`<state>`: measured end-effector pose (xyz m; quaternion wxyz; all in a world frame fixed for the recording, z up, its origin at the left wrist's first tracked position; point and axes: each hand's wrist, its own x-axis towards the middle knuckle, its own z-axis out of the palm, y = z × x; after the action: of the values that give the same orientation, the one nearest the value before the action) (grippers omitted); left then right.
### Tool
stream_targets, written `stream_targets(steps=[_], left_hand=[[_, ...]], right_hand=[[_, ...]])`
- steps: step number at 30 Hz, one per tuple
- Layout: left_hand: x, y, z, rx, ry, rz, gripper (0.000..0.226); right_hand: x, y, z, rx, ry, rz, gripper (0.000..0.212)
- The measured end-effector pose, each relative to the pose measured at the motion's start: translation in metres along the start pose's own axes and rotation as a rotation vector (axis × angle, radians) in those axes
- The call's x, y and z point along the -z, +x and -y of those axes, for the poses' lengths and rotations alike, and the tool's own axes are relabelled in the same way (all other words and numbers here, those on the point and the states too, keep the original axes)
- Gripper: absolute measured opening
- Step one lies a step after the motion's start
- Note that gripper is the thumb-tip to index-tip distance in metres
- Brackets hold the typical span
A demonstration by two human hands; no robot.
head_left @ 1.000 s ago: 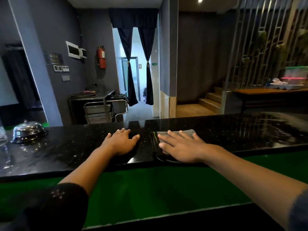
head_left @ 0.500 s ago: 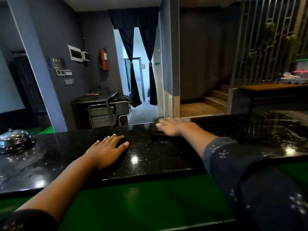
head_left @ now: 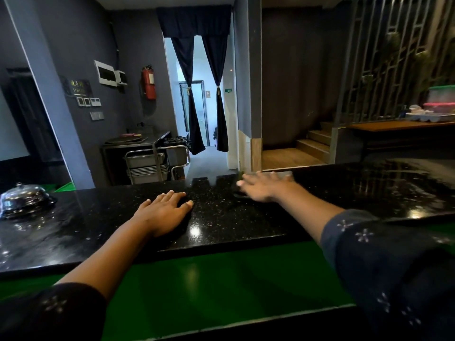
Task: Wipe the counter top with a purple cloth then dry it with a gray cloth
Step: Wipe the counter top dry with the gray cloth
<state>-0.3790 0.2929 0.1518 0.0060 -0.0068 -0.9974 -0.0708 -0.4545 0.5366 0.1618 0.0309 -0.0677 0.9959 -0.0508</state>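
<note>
The person is wearing dark sleeves, the right sleeve (head_left: 394,267) showing small pale flower prints scattered over bluish-grey cloth, the left sleeve (head_left: 49,313) carrying fainter ones; both forearms are showing bare.

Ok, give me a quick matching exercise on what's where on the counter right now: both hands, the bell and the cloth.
Things:
1. left hand
2. right hand
3. silver bell
4. gray cloth

Places:
A. far left of the counter top
B. under the outstretched hand, at the far edge
C. flat on the counter, near the front edge
D. stretched to the far edge, pressing the cloth

Pairs: 1-C, 2-D, 3-A, 4-B
</note>
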Motion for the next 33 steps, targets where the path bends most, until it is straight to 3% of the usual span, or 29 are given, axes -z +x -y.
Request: stream_targets(steps=[3,7,12,16,22,26,33], left_hand=[[0.001,-0.002,0.002,-0.010,0.003,-0.002,0.060],[0.000,-0.003,0.003,-0.025,-0.003,0.000,0.063],[-0.001,-0.005,0.002,-0.023,-0.009,-0.009,0.075],[0.000,-0.004,0.001,-0.024,-0.006,-0.010,0.077],[-0.001,-0.003,0.003,-0.035,-0.012,-0.016,0.075],[-0.001,-0.004,0.006,-0.055,-0.013,-0.011,0.076],[-0.001,-0.003,0.005,-0.061,-0.010,0.002,0.078]], right_hand=[[-0.008,-0.046,0.044,0.187,-0.013,0.050,0.064],[-0.016,-0.104,0.027,0.292,0.006,0.037,0.060],[0.000,-0.094,-0.031,0.044,0.027,0.069,0.057],[0.002,-0.065,-0.019,-0.156,0.024,0.027,0.063],[-0.016,-0.088,0.061,0.047,-0.013,0.019,0.065],[-0.017,-0.113,0.046,0.113,0.000,0.022,0.061],[0.000,-0.110,-0.024,-0.231,0.070,0.030,0.062]])
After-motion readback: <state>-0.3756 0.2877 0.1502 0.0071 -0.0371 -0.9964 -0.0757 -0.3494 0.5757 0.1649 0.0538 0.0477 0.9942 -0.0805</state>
